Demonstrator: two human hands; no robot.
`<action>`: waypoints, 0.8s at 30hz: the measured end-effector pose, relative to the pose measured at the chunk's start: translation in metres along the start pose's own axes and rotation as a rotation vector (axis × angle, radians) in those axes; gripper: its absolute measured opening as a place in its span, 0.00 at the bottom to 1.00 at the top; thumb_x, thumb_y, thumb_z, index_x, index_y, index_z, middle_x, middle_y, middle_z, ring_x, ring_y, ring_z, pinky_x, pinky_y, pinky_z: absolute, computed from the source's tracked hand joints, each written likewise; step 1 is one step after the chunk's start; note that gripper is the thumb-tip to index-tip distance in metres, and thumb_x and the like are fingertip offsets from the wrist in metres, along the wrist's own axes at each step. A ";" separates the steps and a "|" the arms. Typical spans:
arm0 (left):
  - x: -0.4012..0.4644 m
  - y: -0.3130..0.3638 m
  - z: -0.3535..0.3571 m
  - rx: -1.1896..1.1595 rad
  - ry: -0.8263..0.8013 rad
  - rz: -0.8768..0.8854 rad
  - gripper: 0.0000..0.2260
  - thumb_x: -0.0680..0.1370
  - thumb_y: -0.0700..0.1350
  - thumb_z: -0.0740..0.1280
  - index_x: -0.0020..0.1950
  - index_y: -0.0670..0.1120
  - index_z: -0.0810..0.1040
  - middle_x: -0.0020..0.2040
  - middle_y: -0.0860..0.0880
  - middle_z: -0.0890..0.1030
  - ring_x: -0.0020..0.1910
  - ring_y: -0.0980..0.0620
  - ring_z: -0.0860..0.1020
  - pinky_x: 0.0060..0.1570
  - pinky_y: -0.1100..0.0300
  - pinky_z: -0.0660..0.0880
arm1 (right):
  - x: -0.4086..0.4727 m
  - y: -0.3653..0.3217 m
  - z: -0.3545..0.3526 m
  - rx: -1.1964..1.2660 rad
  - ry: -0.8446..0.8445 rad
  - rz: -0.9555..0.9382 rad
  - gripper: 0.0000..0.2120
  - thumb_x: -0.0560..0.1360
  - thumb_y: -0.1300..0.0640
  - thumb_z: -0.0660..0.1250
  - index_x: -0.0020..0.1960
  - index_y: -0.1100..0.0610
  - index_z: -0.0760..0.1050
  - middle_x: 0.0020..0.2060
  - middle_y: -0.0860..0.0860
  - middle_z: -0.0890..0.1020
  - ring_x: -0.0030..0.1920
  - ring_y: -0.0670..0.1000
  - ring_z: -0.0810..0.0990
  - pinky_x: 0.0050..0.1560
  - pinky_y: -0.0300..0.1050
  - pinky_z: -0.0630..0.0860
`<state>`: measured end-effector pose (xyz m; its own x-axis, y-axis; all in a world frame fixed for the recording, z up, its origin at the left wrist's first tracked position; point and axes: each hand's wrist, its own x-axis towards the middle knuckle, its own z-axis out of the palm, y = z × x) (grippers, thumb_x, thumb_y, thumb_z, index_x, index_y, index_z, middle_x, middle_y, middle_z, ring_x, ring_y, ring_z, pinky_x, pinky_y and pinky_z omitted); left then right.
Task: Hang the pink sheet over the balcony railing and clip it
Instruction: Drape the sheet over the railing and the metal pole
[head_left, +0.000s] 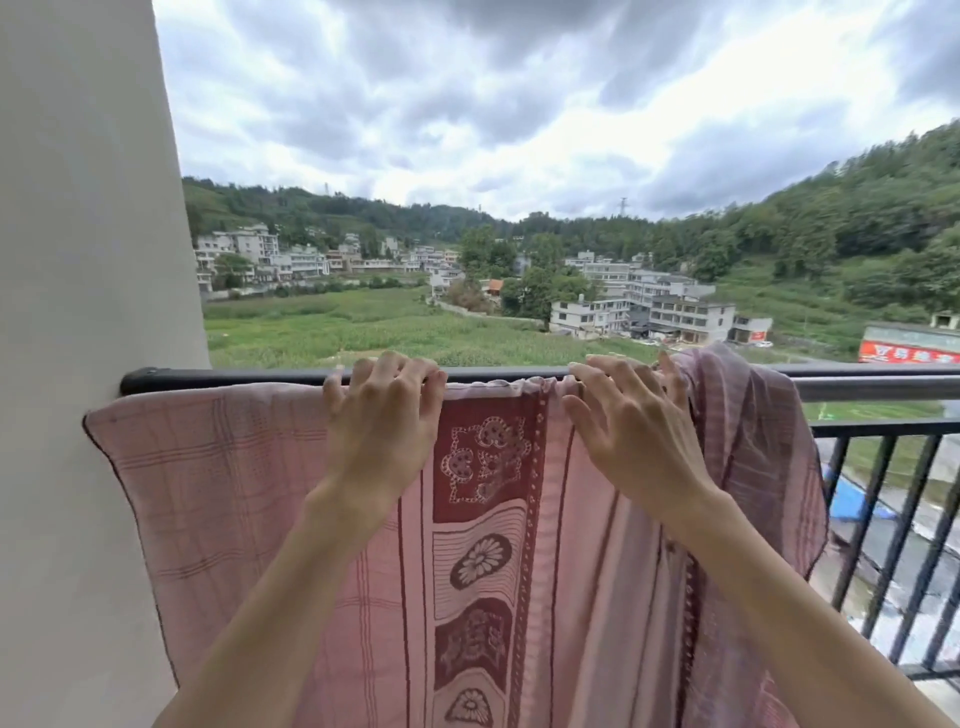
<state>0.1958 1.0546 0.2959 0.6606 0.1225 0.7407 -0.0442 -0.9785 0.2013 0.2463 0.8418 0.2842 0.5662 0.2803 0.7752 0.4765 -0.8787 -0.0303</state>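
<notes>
The pink sheet (234, 467), with a dark red flower-patterned band down its middle, hangs over the black balcony railing (857, 382) from the wall to right of centre. Its right part is bunched up on the rail. My left hand (382, 421) sits on the rail over the sheet's top edge, fingers curled over the bar. My right hand (631, 426) lies beside it to the right, fingers curled over the gathered cloth at the rail. No clip is in view.
A pale wall (78, 260) closes off the left end of the railing. Black vertical bars (878, 519) run below the rail on the right, with a street far below. Beyond lie fields, buildings and wooded hills.
</notes>
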 end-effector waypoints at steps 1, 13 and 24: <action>0.003 0.014 0.006 -0.032 0.000 0.051 0.18 0.80 0.54 0.52 0.61 0.49 0.75 0.61 0.49 0.76 0.61 0.49 0.72 0.68 0.47 0.57 | 0.003 0.011 -0.002 -0.013 0.000 0.004 0.26 0.76 0.40 0.49 0.64 0.54 0.73 0.63 0.51 0.76 0.66 0.52 0.71 0.73 0.56 0.43; 0.011 0.071 0.063 -0.013 0.172 0.024 0.20 0.79 0.54 0.49 0.56 0.47 0.77 0.48 0.49 0.82 0.49 0.47 0.78 0.55 0.58 0.59 | 0.007 0.094 0.006 -0.049 0.079 -0.144 0.20 0.77 0.43 0.52 0.54 0.55 0.76 0.46 0.50 0.81 0.50 0.55 0.76 0.61 0.49 0.58; 0.011 0.056 0.065 0.092 0.191 0.018 0.19 0.79 0.55 0.49 0.47 0.47 0.76 0.43 0.48 0.79 0.45 0.46 0.75 0.54 0.55 0.60 | 0.005 0.096 0.013 0.039 0.105 -0.072 0.22 0.77 0.43 0.52 0.58 0.56 0.75 0.55 0.52 0.79 0.60 0.55 0.74 0.69 0.49 0.54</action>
<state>0.2493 0.9900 0.2738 0.5061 0.1257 0.8532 0.0195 -0.9907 0.1344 0.3033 0.7637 0.2770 0.4566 0.2985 0.8381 0.5402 -0.8415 0.0054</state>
